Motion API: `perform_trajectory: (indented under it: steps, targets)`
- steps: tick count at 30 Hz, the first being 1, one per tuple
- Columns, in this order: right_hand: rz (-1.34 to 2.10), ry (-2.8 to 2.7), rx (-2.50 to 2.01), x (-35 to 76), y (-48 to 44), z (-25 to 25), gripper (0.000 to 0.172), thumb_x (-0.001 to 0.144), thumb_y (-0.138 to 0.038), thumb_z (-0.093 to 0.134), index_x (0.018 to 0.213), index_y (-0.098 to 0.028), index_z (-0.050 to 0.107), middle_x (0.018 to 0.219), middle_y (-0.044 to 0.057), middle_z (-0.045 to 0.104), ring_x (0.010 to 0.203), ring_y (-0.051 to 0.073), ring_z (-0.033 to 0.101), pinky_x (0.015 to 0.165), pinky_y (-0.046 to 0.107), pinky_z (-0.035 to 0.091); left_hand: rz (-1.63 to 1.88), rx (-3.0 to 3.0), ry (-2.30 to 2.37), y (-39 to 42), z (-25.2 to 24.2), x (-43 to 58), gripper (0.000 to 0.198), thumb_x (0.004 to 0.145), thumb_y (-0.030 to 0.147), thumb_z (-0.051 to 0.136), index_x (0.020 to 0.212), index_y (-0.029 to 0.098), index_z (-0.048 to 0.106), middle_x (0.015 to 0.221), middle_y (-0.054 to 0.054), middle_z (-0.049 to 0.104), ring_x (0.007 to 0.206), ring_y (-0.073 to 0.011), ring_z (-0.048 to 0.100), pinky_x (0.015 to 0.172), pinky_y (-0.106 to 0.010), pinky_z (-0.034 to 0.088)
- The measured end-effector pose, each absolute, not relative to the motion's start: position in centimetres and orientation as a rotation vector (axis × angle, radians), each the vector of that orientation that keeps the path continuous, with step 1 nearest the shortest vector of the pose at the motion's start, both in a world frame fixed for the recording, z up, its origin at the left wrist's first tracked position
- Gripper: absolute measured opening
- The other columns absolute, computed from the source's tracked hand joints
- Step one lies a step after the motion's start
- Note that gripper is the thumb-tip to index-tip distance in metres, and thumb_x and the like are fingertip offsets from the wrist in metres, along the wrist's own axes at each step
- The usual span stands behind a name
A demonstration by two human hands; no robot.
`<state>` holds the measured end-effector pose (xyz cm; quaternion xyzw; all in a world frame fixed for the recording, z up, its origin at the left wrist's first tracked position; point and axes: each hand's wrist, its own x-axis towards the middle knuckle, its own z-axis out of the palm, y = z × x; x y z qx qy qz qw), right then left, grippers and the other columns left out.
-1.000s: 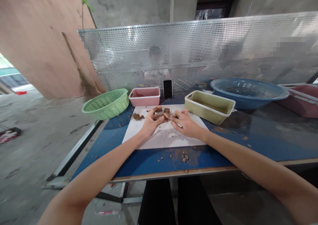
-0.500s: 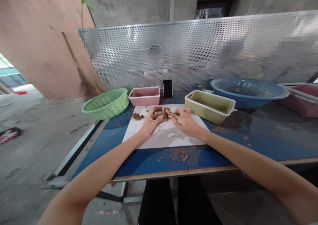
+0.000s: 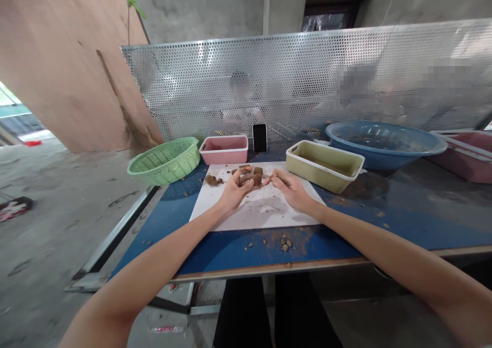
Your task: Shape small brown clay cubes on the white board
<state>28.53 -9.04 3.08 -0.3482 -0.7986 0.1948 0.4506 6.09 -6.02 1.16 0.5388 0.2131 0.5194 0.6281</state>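
My left hand (image 3: pixel 235 190) is closed around a brown clay piece (image 3: pixel 257 179) above the white board (image 3: pixel 230 222). Close to the right end of that piece is my right hand (image 3: pixel 287 186), its fingers pinched together; whatever they hold is too small to make out. More brown clay shows just behind the held piece, partly hidden by the fingers. A brown clay lump (image 3: pixel 211 180) with small crumbs lies at the board's left side.
Behind the board stand a pink basin (image 3: pixel 224 156), a phone (image 3: pixel 260 138) and an olive basin (image 3: pixel 326 172). A green basket (image 3: pixel 165 163) is at left, a blue tub (image 3: pixel 388 156) at right. Clay crumbs (image 3: pixel 285 244) dot the blue table near its front edge.
My right hand has drawn slightly back to the right from the clay piece, and its fingers have curled in. My left hand keeps its hold in nearly the same place.
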Motion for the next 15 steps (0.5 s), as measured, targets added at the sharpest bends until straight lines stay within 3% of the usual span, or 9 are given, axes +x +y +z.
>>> perform_trajectory:
  steps: [4, 10, 15]
  targets:
    - [0.589, -2.020, -0.854, 28.31, -9.10, 3.29, 0.051, 0.111, -0.063, 0.041, 0.100, -0.025, 0.074, 0.102, 0.007, 0.073, 0.096, 0.025, 0.068, 0.092, 0.040, 0.054, 1.157, 1.261, 0.473, -6.19, 1.17, 6.04, 0.065, 0.080, 0.041, 0.096, 0.131, 0.019, 0.063, 0.122, -0.014, 0.079, 0.110, -0.0276, 0.078, 0.111, -0.050, 0.058]
    - [0.535, -1.886, -0.920, 28.37, -8.73, 2.68, 0.051, 0.112, -0.063, 0.037, 0.108, -0.028, 0.075, 0.095, 0.006, 0.069, 0.087, 0.024, 0.065, 0.083, 0.038, 0.055, 1.159, 1.274, 0.495, -6.14, 1.22, 5.99, 0.063, 0.079, 0.041, 0.097, 0.129, 0.018, 0.065, 0.122, -0.014, 0.078, 0.108, -0.0266, 0.078, 0.110, -0.051, 0.059]
    - [0.549, -2.026, -0.830, 28.50, -8.72, 2.87, 0.052, 0.113, -0.059, 0.039, 0.105, -0.026, 0.079, 0.095, 0.007, 0.068, 0.092, 0.025, 0.066, 0.089, 0.039, 0.054, 1.157, 1.303, 0.496, -6.08, 1.14, 5.97, 0.065, 0.080, 0.042, 0.096, 0.131, 0.017, 0.065, 0.121, -0.015, 0.078, 0.113, -0.0289, 0.077, 0.109, -0.052, 0.059]
